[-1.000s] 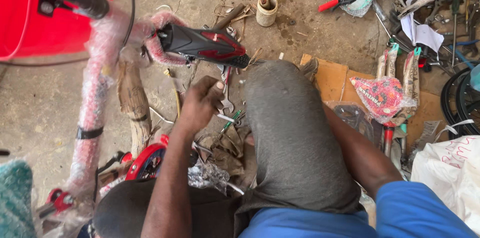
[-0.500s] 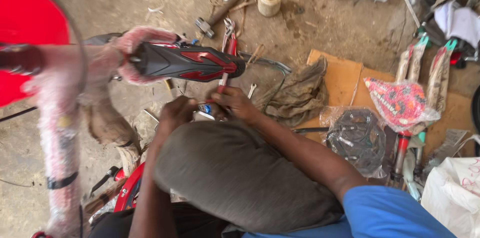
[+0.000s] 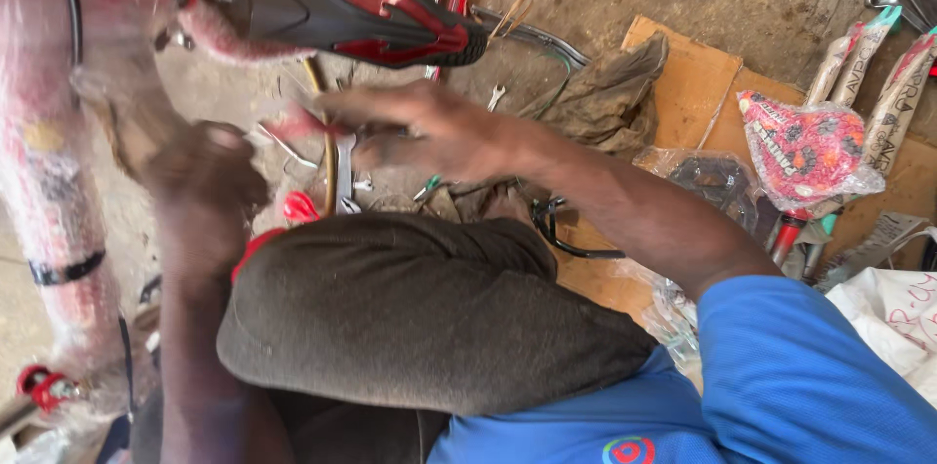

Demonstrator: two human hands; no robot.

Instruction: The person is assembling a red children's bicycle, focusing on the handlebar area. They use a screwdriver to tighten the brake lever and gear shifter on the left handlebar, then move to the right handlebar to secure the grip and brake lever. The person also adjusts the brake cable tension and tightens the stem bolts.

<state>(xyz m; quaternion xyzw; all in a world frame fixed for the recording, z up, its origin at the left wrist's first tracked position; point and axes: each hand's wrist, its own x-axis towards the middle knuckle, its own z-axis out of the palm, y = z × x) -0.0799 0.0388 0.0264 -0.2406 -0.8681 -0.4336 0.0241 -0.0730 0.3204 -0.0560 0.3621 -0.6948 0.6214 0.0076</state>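
1. Reaching my right hand point(image 3: 429, 137), fingers spread, leftward over the spanner point(image 3: 344, 166) lying below the saddle point(image 3: 351, 20).
2. Pulling my left hand point(image 3: 205, 176) back; blurred, grip unclear.
3. Saddle's view having shifted closer means I'm leaning in.

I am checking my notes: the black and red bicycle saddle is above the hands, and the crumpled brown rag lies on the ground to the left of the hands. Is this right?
Not quite. In the head view the black and red bicycle saddle is above the hands, but the crumpled brown rag lies to the right of the right hand, beside the cardboard, not to the left.
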